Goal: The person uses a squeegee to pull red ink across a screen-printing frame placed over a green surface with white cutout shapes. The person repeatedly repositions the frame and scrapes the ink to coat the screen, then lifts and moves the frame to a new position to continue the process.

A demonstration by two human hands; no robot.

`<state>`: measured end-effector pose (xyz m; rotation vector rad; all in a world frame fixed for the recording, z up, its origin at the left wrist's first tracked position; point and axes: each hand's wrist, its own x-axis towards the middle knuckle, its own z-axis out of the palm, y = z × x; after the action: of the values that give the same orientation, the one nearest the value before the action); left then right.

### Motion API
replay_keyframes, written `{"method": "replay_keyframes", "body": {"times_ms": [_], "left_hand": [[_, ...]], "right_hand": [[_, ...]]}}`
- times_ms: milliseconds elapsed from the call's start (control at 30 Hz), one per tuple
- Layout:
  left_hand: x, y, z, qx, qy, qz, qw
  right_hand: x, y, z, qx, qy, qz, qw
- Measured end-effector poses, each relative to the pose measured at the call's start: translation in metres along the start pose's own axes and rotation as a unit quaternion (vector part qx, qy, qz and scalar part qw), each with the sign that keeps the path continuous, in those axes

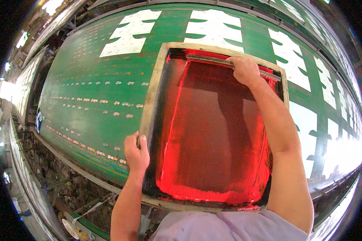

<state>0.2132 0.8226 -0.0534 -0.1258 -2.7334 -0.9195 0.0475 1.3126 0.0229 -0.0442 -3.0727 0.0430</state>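
A wooden-framed printing screen (pixel 152 102) lies over the green table, its mesh smeared with red ink. Bright red ink (pixel 205 195) lies thickest along the near edge and both sides of the mesh. My right hand (pixel 245 70) is closed on the squeegee (pixel 211 60), a long bar that spans the far end of the screen. The left side rail is gripped by my left hand (pixel 136 153), with the thumb on top. Its other fingers are partly hidden. The shadow of my right arm falls across the mesh.
White cut fabric pieces (pixel 129 34) lie in rows on the green table (pixel 96 68), beyond the screen and to its right. Small printed marks run in lines across the table's left part. Down at the lower left is a pale round lid or dish (pixel 70 229).
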Motion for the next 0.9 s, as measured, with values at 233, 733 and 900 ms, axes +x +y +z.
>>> {"method": "replay_keyframes", "body": {"times_ms": [233, 733, 900], "left_hand": [[0.001, 0.001, 0.000, 0.002, -0.022, -0.008, 1.000], [0.002, -0.003, 0.002, 0.009, -0.019, 0.008, 1.000], [0.001, -0.005, 0.003, 0.024, -0.033, 0.000, 0.999]], "right_hand": [[0.013, 0.027, 0.004, -0.024, 0.030, -0.025, 0.999], [-0.084, -0.023, -0.024, 0.001, -0.092, -0.073, 0.993], [-0.186, -0.077, -0.034, -0.001, -0.140, -0.062, 0.988]]}}
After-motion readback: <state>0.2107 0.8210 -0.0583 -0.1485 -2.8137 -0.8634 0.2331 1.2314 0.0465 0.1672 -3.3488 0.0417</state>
